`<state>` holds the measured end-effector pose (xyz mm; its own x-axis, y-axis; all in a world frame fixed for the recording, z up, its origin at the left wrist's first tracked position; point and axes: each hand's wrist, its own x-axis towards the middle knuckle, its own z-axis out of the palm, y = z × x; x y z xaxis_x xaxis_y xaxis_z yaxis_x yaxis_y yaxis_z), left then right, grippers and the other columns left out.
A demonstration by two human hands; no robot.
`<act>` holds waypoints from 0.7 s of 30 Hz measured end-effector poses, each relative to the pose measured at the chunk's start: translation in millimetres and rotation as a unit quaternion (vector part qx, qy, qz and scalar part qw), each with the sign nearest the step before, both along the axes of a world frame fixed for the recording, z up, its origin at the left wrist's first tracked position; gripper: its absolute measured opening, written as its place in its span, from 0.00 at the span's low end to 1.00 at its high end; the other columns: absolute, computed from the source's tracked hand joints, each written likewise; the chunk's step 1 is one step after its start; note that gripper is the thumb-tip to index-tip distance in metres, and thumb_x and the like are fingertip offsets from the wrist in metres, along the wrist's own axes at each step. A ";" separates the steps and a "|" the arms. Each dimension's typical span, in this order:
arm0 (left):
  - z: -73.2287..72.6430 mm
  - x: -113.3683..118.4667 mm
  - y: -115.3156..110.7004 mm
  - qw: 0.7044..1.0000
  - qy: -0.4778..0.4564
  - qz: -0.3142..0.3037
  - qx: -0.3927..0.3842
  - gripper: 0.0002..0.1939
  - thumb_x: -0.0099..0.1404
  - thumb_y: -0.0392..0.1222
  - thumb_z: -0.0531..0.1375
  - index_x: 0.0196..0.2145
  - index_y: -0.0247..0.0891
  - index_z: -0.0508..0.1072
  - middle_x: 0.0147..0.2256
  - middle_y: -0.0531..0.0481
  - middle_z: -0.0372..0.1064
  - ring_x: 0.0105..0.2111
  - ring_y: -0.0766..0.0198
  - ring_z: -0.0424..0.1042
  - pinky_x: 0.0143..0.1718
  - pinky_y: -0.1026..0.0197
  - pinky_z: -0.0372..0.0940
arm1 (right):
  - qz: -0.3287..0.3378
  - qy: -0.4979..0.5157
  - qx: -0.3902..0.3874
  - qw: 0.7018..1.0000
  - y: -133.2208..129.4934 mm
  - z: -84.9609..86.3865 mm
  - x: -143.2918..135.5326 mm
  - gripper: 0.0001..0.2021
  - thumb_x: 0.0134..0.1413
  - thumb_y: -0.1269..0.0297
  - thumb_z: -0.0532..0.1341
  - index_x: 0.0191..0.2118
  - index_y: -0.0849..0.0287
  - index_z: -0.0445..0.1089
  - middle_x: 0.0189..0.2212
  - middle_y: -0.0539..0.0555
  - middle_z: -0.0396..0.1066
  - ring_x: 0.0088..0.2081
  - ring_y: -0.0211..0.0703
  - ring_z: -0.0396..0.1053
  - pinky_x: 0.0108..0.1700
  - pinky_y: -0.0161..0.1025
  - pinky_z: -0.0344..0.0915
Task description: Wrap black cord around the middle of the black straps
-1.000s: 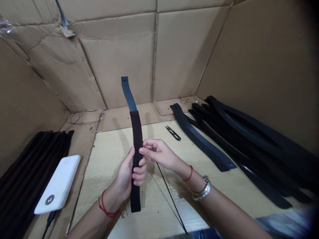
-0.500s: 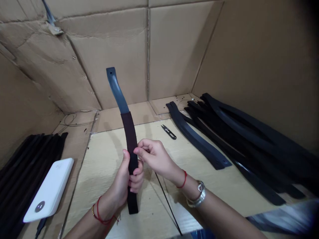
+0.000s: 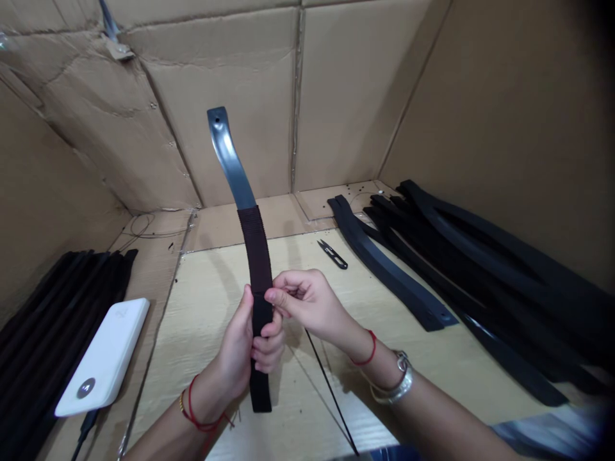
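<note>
Head view: I logged the left hand [image 3: 237,352] with its fingers wrapped round the black lower part of the curved strip [image 3: 255,253], which stood up above both hands' fingers, tilted slightly left. The right hand [image 3: 317,307] had thumb and forefinger closed in a pinch at the strip's right edge; what they held, I couldn't tell. The dark cord [image 3: 330,392] ran below those fingers; the snips [image 3: 332,255] lay beyond them

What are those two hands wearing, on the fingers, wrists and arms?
Both hands are bare, with no gloves or sleeves in view. The left hand has red cords with loose ends and a gold-coloured beaded strand at the wrist. The right hand has a thin red cord and, further up, silver-coloured bangles.
</note>
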<state>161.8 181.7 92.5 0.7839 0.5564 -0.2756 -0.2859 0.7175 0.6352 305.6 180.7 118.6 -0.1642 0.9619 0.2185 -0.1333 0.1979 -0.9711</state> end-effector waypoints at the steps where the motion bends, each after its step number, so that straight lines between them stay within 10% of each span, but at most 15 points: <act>1: -0.5 0.9 -0.1 1.000 0.002 0.000 0.001 0.33 0.53 0.75 0.54 0.18 0.39 0.56 0.13 0.64 0.39 0.12 0.77 0.36 0.11 0.71 0.35 | -0.012 0.003 0.002 1.000 -1.1 -0.4 -1.3 0.17 0.48 0.56 0.69 0.21 0.62 0.67 0.14 0.45 0.63 0.17 0.31 0.59 0.20 0.31 0.53; 21: 0.1 6.4 -2.1 0.997 0.046 -0.017 0.055 0.36 0.49 0.80 0.49 0.16 0.40 0.55 0.11 0.65 0.38 0.11 0.78 0.36 0.11 0.69 0.34 | -0.031 0.065 -0.015 0.997 -5.5 2.8 -2.2 0.17 0.51 0.54 0.67 0.22 0.61 0.66 0.12 0.43 0.59 0.15 0.30 0.56 0.19 0.31 0.52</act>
<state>168.2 179.6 92.6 0.7770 0.5605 -0.2866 -0.1991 0.6508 0.7327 303.4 175.2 121.4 -0.0758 0.9759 0.2049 -0.2474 0.1806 -0.9519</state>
